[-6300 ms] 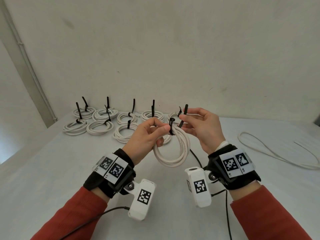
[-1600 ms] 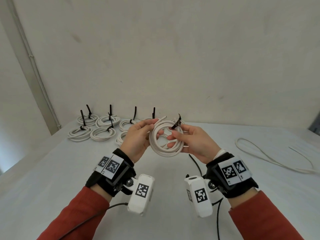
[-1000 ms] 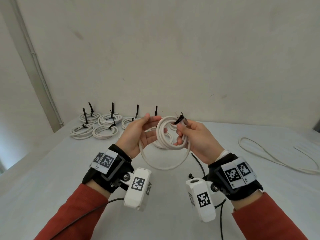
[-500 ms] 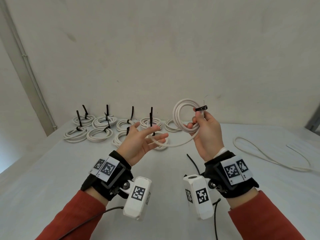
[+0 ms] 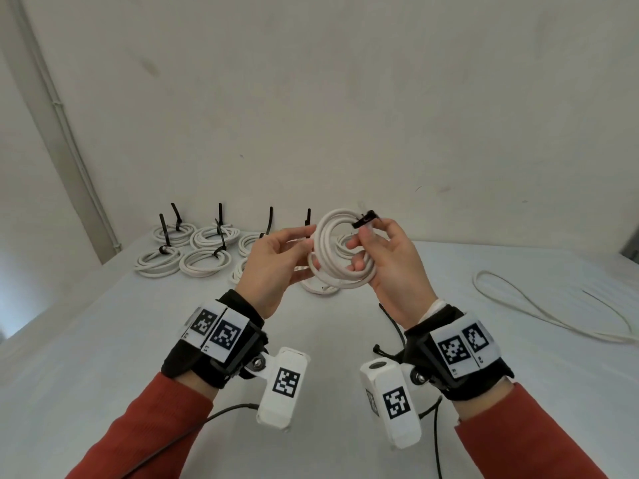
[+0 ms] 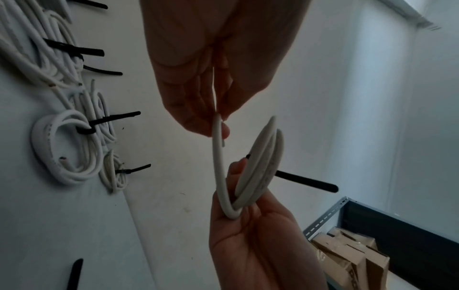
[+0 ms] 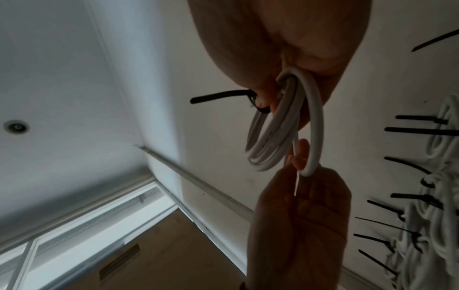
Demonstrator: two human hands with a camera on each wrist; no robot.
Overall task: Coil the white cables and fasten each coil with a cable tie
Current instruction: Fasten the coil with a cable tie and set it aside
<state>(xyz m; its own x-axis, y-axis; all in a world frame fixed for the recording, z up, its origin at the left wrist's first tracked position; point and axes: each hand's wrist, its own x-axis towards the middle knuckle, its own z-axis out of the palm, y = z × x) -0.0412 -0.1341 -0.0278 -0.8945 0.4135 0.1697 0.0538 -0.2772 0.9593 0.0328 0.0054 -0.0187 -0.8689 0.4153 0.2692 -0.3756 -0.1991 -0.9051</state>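
At mid-frame in the head view, the right hand [image 5: 390, 267] gripped the coil [image 5: 340, 252] with its tie [image 5: 363, 219], above the worktop [image 5: 103, 340]. In the left wrist view, the left hand [image 6: 211, 68] pinched one loose loop [image 6: 218, 166]. In the right wrist view that loop stood apart, so coiling looked unfinished: next, lay it in and cinch.

White table [image 5: 103, 340] carries tied coils [image 5: 204, 262] and a loose cable [image 5: 553, 312].

Bare workroom or storeroom: plain white wall [image 5: 345, 98], white table [image 5: 103, 340], metal shelf [image 6: 330, 217] holding cardboard boxes [image 6: 347, 253].
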